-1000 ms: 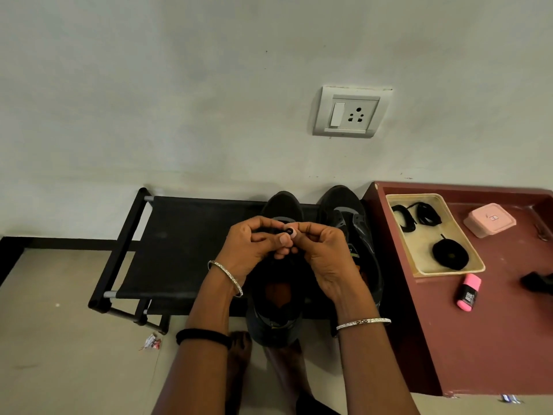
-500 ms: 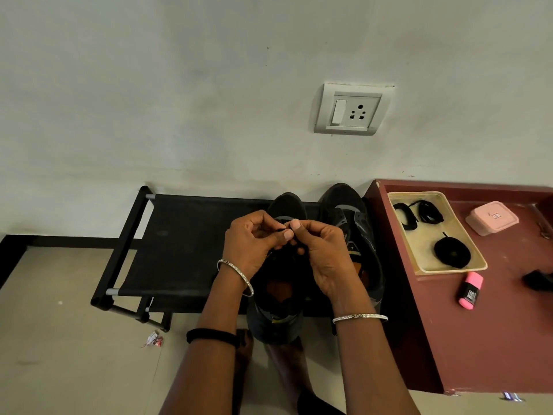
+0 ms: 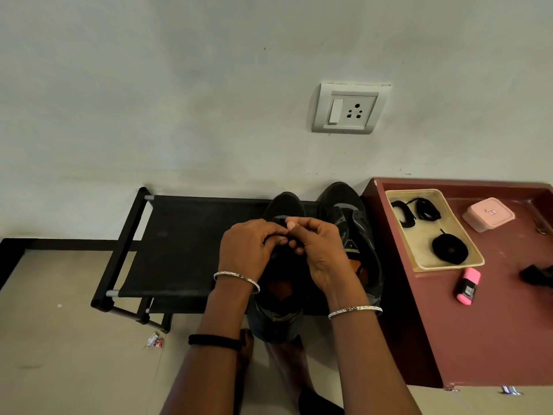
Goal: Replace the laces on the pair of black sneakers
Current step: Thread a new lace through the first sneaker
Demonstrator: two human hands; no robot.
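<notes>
Head view: both hands meet over the near sneaker (image 3: 284, 205), which stands on a black fabric rack (image 3: 179, 244) with its toe at twelve o'clock toward the wall and its heel hanging past the rack's near edge. The left hand (image 3: 248, 250) and right hand (image 3: 323, 253) have their fingers (image 3: 291, 225) curled narrow, tips touching, pinching a short piece of black lace (image 3: 294, 243) above the shoe's tongue. The second sneaker (image 3: 353, 217) stands just beside it at three o'clock, its outer side close against the left edge of the maroon table (image 3: 478, 339). At nine o'clock from the hands the rack's fabric lies open up to its black side bar. On the table a cream tray (image 3: 419, 244) sits along the far left edge, holding two lace bundles (image 3: 419, 209) and a coiled lace (image 3: 449, 250). A pink marker (image 3: 468, 286) lies just beside the tray's near corner, and a pink box (image 3: 488, 214) sits at the tray's three o'clock, apart from it. A wall socket (image 3: 348, 108) is at twelve o'clock above the shoes.
</notes>
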